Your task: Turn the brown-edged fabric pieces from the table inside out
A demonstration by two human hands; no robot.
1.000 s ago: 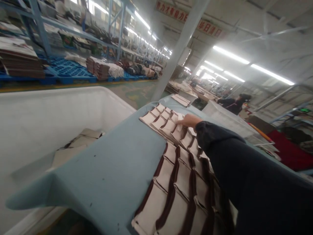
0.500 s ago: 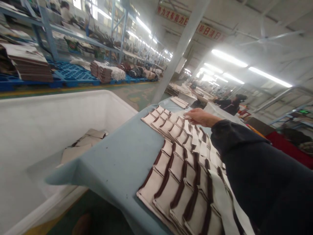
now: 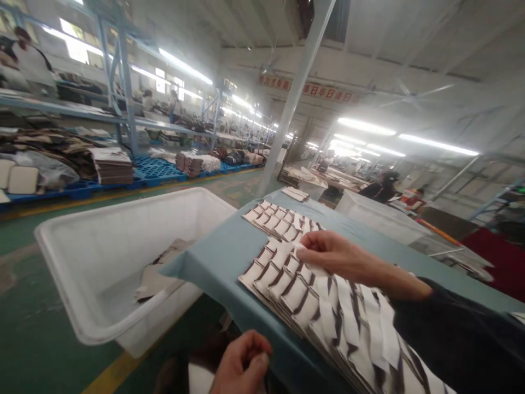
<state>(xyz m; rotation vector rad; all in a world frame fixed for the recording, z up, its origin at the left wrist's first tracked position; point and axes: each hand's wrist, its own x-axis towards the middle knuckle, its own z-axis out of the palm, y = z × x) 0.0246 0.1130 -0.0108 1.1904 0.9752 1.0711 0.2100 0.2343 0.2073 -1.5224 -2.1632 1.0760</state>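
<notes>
Rows of overlapping cream fabric pieces (image 3: 270,276) with dark brown edges lie on the blue-covered table (image 3: 221,257). Several white strips (image 3: 348,309) rest across their right side. Over the middle of the rows, my right hand (image 3: 324,251) pinches the end of a white strip between thumb and fingers. My left hand (image 3: 244,364) is low at the bottom, in front of the table edge, thumb and fingers curled together. Whatever it may hold is too small to make out. A cream piece (image 3: 200,378) with a dark part shows just beside it.
A white plastic bin (image 3: 61,262) with beige pieces (image 3: 158,276) inside stands left of the table. A small stack (image 3: 295,193) lies at the table's far end. Behind are a slanted post (image 3: 293,98), blue shelving and people. Another white bin (image 3: 377,219) stands beyond the table.
The view has shifted, showing more of the bin and floor. My right hand has moved nearer along the rows. My left hand has come into view at the bottom.
</notes>
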